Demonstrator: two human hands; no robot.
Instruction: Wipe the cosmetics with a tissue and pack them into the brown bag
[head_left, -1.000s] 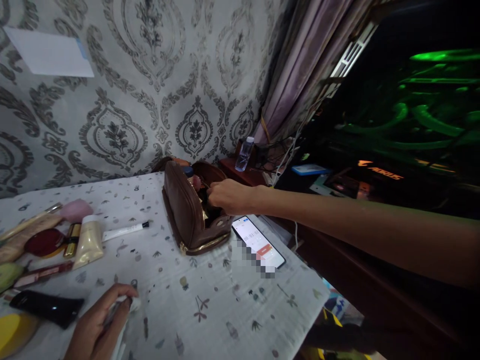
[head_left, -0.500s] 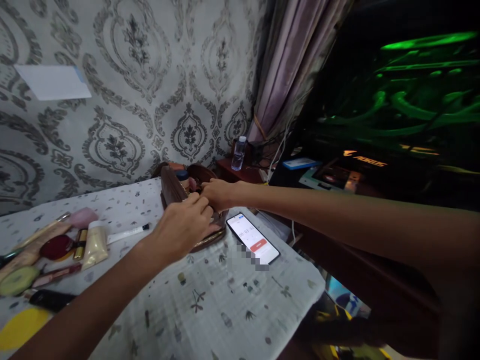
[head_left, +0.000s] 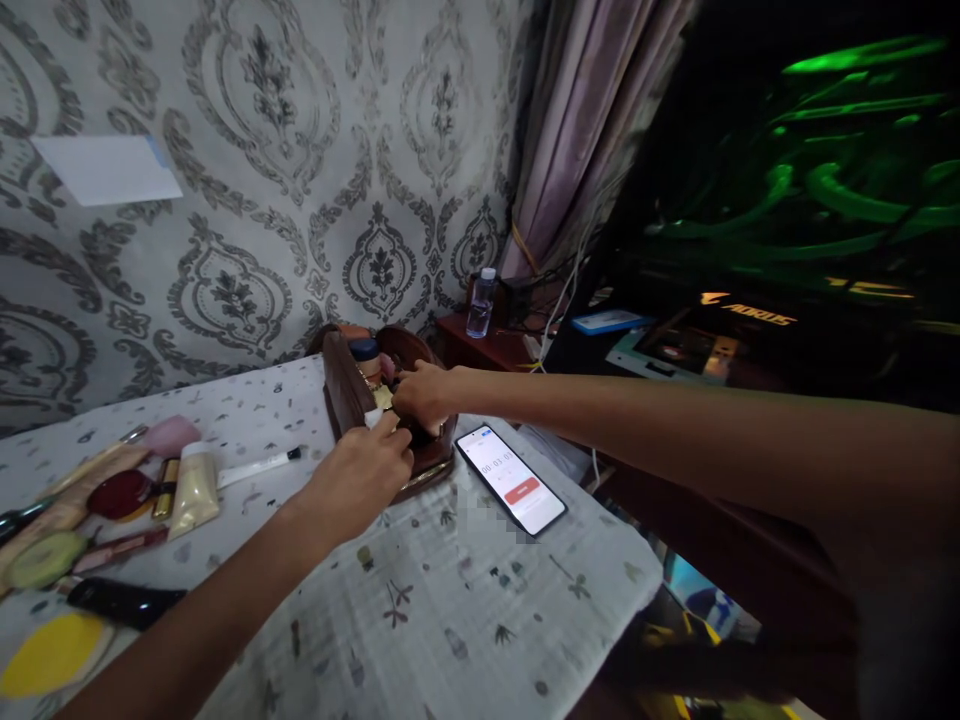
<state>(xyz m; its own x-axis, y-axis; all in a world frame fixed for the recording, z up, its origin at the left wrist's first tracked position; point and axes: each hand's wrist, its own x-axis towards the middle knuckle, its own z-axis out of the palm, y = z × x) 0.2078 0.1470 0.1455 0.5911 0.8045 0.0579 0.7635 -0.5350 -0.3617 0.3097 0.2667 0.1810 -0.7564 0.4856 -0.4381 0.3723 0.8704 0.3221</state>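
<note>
A brown makeup bag (head_left: 341,385) stands unzipped on the cloth, with both my hands at it. My left hand (head_left: 367,465) is closed at the front of the opening, its fingertips pinching a small white item (head_left: 373,418) whose kind I cannot make out. Just beyond lies something pale yellow (head_left: 384,397) in the bag. My right hand (head_left: 426,392) reaches in from the right with curled fingers; whatever they grip is hidden. A dark blue-capped container (head_left: 366,350) shows inside the bag. Right of the bag lies a phone (head_left: 517,485) with a running timer.
Makeup lies on the left: a cream tube (head_left: 196,490), a white-handled brush (head_left: 259,467), a pink sponge (head_left: 171,436), a red round compact (head_left: 120,495), a yellow puff (head_left: 52,655). A water bottle (head_left: 481,305) stands behind. The cloth-covered surface ends at right, beside a green-lit computer (head_left: 825,200).
My left hand has drawn slightly back and down from the bag's mouth, and the white item now shows at its fingertips. My right hand has shifted slightly left inside the bag.
</note>
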